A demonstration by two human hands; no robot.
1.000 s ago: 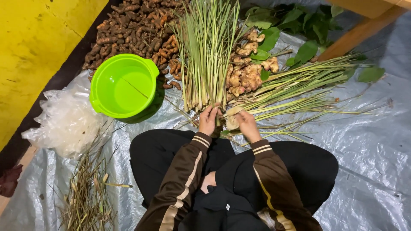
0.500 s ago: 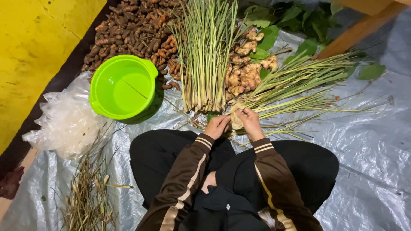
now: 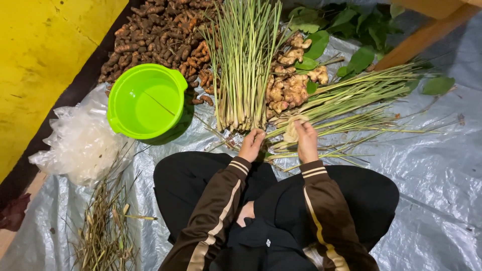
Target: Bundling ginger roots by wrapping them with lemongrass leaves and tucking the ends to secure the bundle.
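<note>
Right grip clamped on pale base of loose green lemongrass stalks lying on grey plastic sheet; left grip curled, touching stalk ends below. Upright trimmed lemongrass bundle looks done; loose pile remains.

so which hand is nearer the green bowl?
Left. The left hand sits at the base of the upright lemongrass bundle, right of the green bowl. The right hand is farther right, on the slanted lemongrass bundle.
</note>
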